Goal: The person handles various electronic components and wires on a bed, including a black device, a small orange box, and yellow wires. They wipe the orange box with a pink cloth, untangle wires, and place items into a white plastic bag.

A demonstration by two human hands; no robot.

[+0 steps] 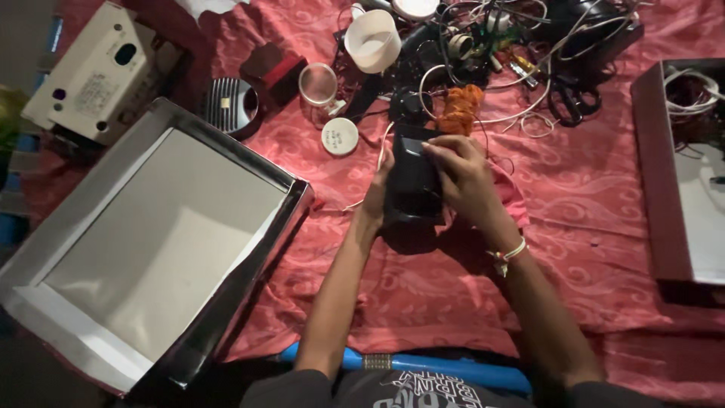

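A: What are the hands on?

B: A black, boxy plastic device [412,181] held upright over the red patterned cloth [589,189], just above the middle of the view. The left hand [375,198] wraps its left side, fingers closed round the casing. The right hand [462,177] lies over the top and right side, fingers curled and pressing at the upper face — both are holding the device, neither is open.

A: What lies around it?

B: At twelve o'clock from the device, just beside it, an orange crumpled rag-like lump [461,108], and beyond that a tangle of white and black wires [521,45]. At eleven o'clock a small round white lid [340,137] and a clear glass cup [318,83]; further up a white plastic tub [373,39]. At nine o'clock, well apart, a big open grey metal casing [151,242] with a pale inside. At three o'clock, at the frame edge, a dark red open box [664,174] holding wires.

A: What could go wrong?

B: I'd judge the grip the weak point — the device is smooth and the light is dim, so a hard press from the right hand could twist it out of the left. A thin white wire [381,155] runs close by its left edge; if that is attached, a tug could drag the lid or cup along. Whether it is attached, I cannot tell.
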